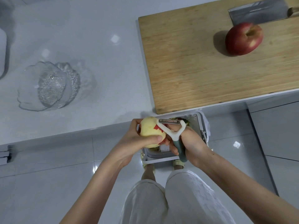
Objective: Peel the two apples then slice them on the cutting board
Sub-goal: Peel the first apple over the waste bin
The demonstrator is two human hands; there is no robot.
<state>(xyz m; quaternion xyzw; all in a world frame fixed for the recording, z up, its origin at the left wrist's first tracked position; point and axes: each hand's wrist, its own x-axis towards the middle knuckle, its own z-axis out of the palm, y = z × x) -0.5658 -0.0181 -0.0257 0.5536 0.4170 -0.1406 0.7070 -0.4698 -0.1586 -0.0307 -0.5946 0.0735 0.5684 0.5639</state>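
Apples lie well apart: on the pale grey surface, the rectangular wooden cutting board at far right carries the whole red apple beside a steel cleaver. Near, over a white bin on the floor, the left hand grips the mostly peeled yellow apple in curled fingers, and the right hand clasps the white-headed, teal-handled peeler against it.

Pale grey countertop carried a wooden cutting board at its right end and clear glass bowls well apart to the left. On the board: unpeeled red apple, cleaver just behind it. Glossy tiled floor bore a waste bin at my feet
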